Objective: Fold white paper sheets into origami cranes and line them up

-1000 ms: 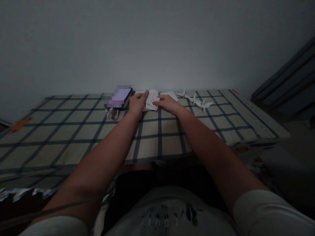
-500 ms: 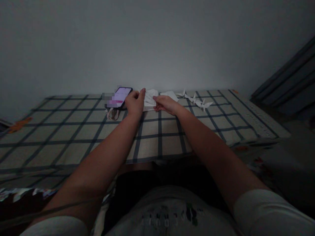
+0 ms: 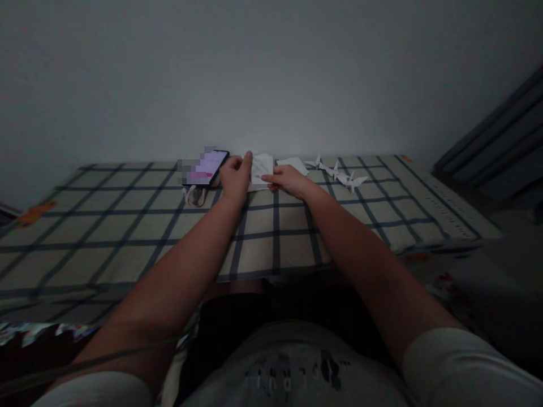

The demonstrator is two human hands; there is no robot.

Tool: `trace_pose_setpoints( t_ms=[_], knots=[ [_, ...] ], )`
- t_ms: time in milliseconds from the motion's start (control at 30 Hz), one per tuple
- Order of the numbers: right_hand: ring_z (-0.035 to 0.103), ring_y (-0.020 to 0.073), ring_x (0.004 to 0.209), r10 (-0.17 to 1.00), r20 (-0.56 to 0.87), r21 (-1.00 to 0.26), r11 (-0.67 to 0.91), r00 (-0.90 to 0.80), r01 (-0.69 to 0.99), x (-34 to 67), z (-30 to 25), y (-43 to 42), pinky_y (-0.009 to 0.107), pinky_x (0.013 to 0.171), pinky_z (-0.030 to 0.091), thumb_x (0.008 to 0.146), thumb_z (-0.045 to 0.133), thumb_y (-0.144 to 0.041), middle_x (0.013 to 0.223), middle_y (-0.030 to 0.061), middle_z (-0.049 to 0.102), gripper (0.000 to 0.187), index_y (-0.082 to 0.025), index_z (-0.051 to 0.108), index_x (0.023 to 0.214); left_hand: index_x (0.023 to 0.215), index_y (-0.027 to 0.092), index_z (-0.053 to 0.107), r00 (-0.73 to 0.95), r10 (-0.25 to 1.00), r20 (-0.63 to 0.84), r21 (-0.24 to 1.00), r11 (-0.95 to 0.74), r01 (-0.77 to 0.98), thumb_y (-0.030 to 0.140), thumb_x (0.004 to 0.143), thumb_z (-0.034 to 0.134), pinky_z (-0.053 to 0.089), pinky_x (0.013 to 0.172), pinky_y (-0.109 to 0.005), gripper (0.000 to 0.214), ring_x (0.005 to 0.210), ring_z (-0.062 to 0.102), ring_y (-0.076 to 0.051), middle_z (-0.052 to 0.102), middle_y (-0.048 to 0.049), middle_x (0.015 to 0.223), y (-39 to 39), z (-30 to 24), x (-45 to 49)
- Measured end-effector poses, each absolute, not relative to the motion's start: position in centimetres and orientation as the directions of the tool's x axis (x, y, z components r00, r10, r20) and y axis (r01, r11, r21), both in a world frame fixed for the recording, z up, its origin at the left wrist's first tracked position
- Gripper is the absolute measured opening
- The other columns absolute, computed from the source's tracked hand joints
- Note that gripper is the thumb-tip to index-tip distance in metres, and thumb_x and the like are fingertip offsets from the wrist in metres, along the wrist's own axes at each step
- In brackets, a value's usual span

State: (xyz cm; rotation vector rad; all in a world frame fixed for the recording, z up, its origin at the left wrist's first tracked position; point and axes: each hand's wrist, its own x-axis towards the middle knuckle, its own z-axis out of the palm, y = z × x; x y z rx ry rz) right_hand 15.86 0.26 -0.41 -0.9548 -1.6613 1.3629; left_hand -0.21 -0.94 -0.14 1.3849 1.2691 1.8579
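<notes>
A creased white sheet of paper is held up between my hands near the far side of the table. My left hand is closed on its left edge, thumb pointing up. At the lower right edge, my right hand pinches the paper between thumb and curled fingers. Just right of my right hand lies another flat white paper. Beyond that, white folded paper cranes sit in a slanting row.
A phone with a lit screen lies left of my left hand, a pale looped strap beside it. The table wears a checked tablecloth and stands against a grey wall. A dark striped fabric hangs at right.
The paper has turned to show more of its face. My right hand has shifted slightly right, its thumb now lower on the sheet. My left hand has barely moved.
</notes>
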Motion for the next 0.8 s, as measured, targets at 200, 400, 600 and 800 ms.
trace_pose_setpoints(
  t_ms=[200, 400, 600, 800],
  knots=[
    [0.052, 0.0068, 0.049, 0.911, 0.127, -0.977, 0.183, -0.392, 0.110, 16.2, 0.0, 0.2, 0.019, 0.051, 0.041, 0.086, 0.071, -0.023, 0.055, -0.0037, 0.058, 0.023, -0.015, 0.058, 0.069, 0.078, 0.014, 0.069, -0.074, 0.954, 0.290, 0.957, -0.290, 0.016, 0.045, 0.070, 0.080, 0.040, 0.048, -0.022, 0.034, 0.053, 0.053, -0.010, 0.065, -0.0017, 0.069, -1.2, -0.5, 0.4],
    [0.055, 0.0081, 0.051, 0.901, 0.109, -0.976, 0.177, -0.420, 0.125, 16.0, -0.1, 0.1, 0.020, 0.053, 0.043, 0.091, 0.060, -0.055, 0.059, 0.0002, 0.061, 0.045, -0.016, 0.058, 0.069, 0.070, 0.015, 0.068, -0.129, 0.917, 0.378, 0.924, -0.365, 0.111, 0.043, 0.074, 0.077, 0.036, 0.043, -0.021, 0.030, 0.046, 0.047, -0.008, 0.060, 0.0003, 0.059, -1.1, -0.5, 0.1],
    [0.048, 0.0071, 0.047, 0.904, 0.069, -0.971, 0.157, -0.422, 0.179, 15.7, 0.4, -0.5, 0.020, 0.050, 0.039, 0.093, 0.056, -0.055, 0.052, -0.0015, 0.055, 0.048, -0.016, 0.054, 0.066, 0.071, 0.015, 0.069, -0.102, 0.923, 0.372, 0.927, -0.362, 0.098, 0.047, 0.073, 0.076, 0.035, 0.042, -0.021, 0.033, 0.045, 0.046, -0.008, 0.059, 0.0000, 0.058, -0.7, -1.0, 0.3],
    [0.045, 0.0057, 0.049, 0.905, 0.054, -0.988, 0.111, -0.423, 0.111, 15.0, 1.0, -1.2, 0.017, 0.050, 0.037, 0.099, 0.054, -0.036, 0.054, -0.0040, 0.051, 0.037, -0.017, 0.049, 0.067, 0.079, 0.016, 0.068, -0.201, 0.940, 0.277, 0.955, -0.291, -0.046, 0.056, 0.067, 0.080, 0.043, 0.046, -0.020, 0.044, 0.056, 0.057, -0.011, 0.068, -0.0032, 0.071, -0.9, -0.8, 0.8]
  ],
)
